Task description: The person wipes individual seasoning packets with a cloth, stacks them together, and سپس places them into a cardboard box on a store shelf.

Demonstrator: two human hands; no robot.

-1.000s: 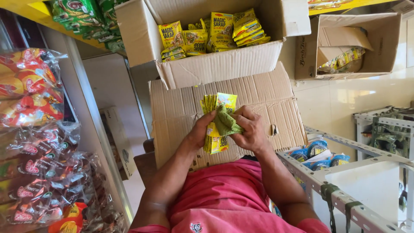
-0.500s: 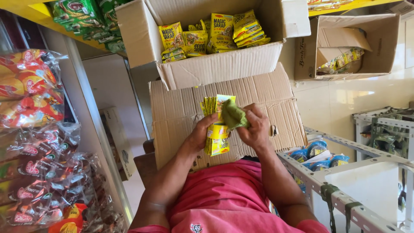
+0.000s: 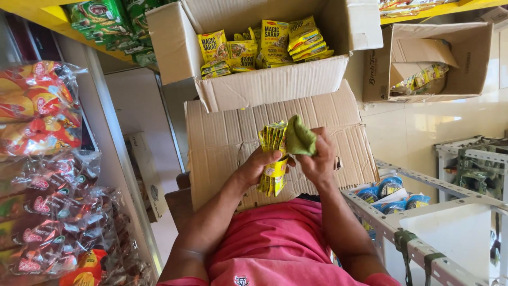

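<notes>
Two hands (image 3: 259, 164) (image 3: 320, 159); three cardboard boxes (image 3: 264, 87) (image 3: 439, 58) (image 3: 227, 143) (one flattened); one sachet bundle (image 3: 274, 159).

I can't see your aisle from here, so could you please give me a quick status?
Left hand and right hand both grip a stack of yellow sachets. Open box of sachets just beyond. Nothing blocking.
</notes>
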